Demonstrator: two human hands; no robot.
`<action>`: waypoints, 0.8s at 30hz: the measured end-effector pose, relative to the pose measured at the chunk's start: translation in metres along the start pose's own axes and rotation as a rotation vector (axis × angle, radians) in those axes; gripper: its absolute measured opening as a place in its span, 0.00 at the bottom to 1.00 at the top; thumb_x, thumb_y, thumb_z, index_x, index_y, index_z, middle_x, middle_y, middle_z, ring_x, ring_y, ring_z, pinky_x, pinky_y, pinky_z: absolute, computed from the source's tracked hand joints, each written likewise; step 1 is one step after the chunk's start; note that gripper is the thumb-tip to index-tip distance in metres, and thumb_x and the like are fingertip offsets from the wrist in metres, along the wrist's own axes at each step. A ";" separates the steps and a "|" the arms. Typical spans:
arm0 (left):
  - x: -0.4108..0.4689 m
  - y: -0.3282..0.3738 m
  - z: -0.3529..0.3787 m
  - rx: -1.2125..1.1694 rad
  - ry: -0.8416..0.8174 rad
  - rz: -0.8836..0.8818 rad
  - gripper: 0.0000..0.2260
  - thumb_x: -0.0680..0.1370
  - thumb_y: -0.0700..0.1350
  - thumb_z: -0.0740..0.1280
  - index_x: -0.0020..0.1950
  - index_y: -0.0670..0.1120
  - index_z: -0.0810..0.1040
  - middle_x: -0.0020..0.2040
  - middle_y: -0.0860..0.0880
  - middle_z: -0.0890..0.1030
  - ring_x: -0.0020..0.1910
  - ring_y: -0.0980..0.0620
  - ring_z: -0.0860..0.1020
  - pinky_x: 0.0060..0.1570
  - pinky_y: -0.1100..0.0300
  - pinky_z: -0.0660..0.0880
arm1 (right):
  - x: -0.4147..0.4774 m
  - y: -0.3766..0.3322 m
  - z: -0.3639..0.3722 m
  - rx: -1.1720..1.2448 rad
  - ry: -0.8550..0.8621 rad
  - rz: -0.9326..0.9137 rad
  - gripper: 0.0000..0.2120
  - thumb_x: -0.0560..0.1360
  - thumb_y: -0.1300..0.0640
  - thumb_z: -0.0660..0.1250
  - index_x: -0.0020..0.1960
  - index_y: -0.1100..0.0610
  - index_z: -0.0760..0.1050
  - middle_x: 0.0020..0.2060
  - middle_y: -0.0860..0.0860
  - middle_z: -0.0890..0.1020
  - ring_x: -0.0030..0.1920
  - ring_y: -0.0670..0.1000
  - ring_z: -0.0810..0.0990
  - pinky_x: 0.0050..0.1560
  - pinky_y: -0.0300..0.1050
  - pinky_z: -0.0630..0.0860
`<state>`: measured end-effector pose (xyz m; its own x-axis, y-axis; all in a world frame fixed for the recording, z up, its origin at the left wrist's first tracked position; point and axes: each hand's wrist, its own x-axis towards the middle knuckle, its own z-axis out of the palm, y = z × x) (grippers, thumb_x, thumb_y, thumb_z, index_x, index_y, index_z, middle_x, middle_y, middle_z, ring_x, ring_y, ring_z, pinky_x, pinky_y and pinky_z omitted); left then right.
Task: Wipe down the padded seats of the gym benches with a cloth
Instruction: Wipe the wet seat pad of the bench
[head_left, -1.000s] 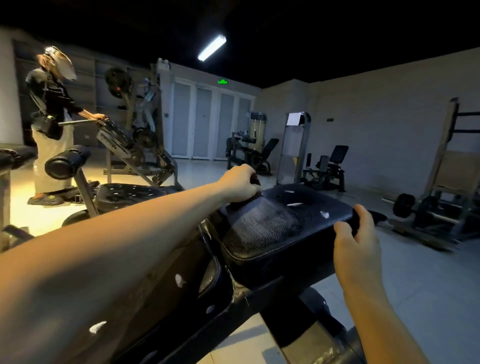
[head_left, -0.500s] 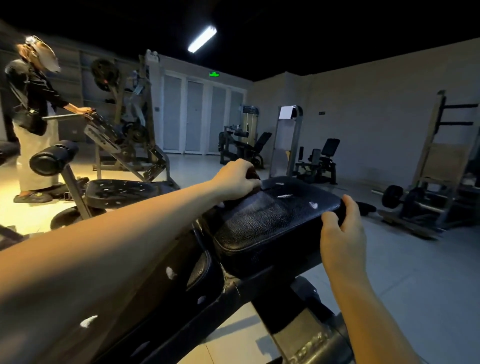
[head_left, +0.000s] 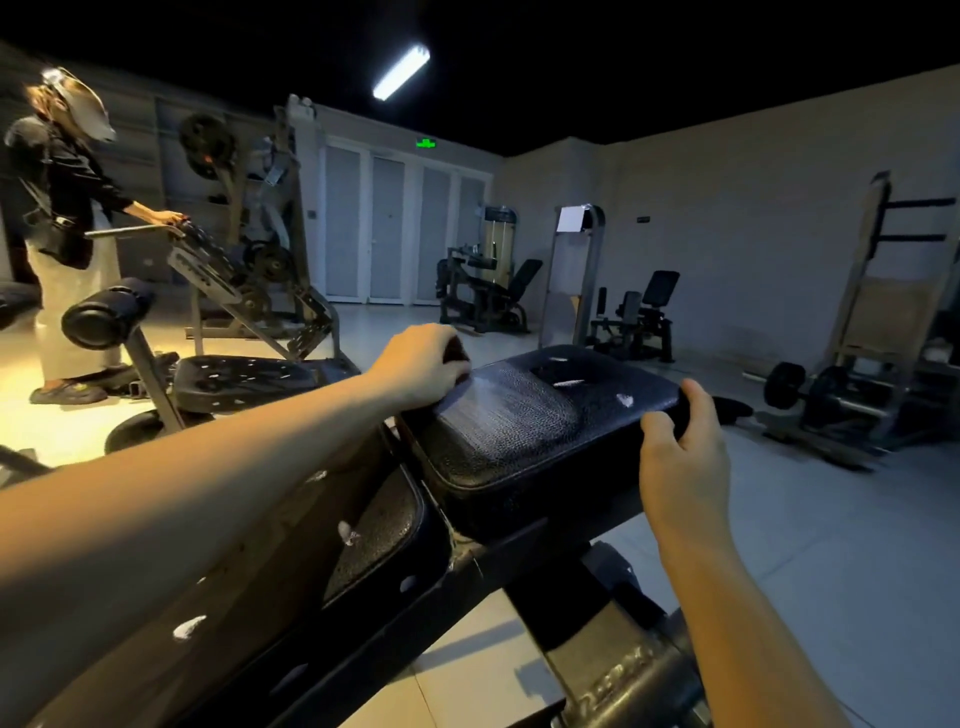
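Observation:
A black padded seat (head_left: 524, 431) with cracked, torn vinyl lies in front of me, and the bench's back pad (head_left: 384, 525) slopes down to the lower left. My left hand (head_left: 421, 364) rests curled on the seat's far left corner, bunched over a dark cloth (head_left: 460, 347) of which only a small edge shows. A damp, shiny streak runs across the pad to the right of that hand. My right hand (head_left: 680, 447) grips the seat's right edge, thumb on top.
Another worn bench (head_left: 244, 379) with a roller pad (head_left: 106, 314) stands to the left. A person (head_left: 67, 228) works at a plate-loaded machine (head_left: 249, 270) behind it. A barbell rack (head_left: 852, 395) sits at the right, more machines (head_left: 631, 317) by the far wall.
My left hand has slid slightly toward the seat's left corner, leaving a wet streak. The right hand keeps its grip on the right edge. My view shifted a little.

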<state>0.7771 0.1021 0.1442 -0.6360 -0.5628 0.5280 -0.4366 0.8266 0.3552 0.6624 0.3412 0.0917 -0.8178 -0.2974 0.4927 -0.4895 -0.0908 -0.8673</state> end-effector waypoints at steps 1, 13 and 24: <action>-0.013 0.013 -0.002 -0.060 0.001 0.066 0.09 0.78 0.49 0.73 0.51 0.45 0.82 0.52 0.45 0.84 0.54 0.44 0.81 0.52 0.54 0.75 | -0.001 -0.001 -0.001 0.011 0.001 0.009 0.27 0.83 0.58 0.58 0.81 0.53 0.59 0.60 0.45 0.75 0.45 0.30 0.74 0.45 0.33 0.66; -0.017 0.001 -0.012 -0.016 -0.011 0.039 0.11 0.78 0.52 0.72 0.52 0.45 0.81 0.52 0.46 0.84 0.55 0.43 0.81 0.55 0.48 0.77 | -0.001 -0.001 0.000 -0.031 0.014 0.001 0.28 0.82 0.57 0.59 0.81 0.52 0.59 0.61 0.52 0.79 0.48 0.46 0.77 0.49 0.44 0.73; -0.054 0.002 -0.025 -0.087 -0.030 0.199 0.07 0.79 0.49 0.72 0.53 0.46 0.82 0.50 0.50 0.84 0.53 0.50 0.81 0.55 0.54 0.77 | -0.001 -0.003 0.001 -0.037 0.022 -0.005 0.28 0.81 0.54 0.58 0.80 0.52 0.60 0.73 0.51 0.71 0.68 0.50 0.72 0.68 0.51 0.71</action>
<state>0.8263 0.1348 0.1354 -0.7234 -0.3875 0.5714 -0.2449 0.9178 0.3125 0.6648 0.3406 0.0939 -0.8217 -0.2763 0.4985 -0.5037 -0.0569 -0.8620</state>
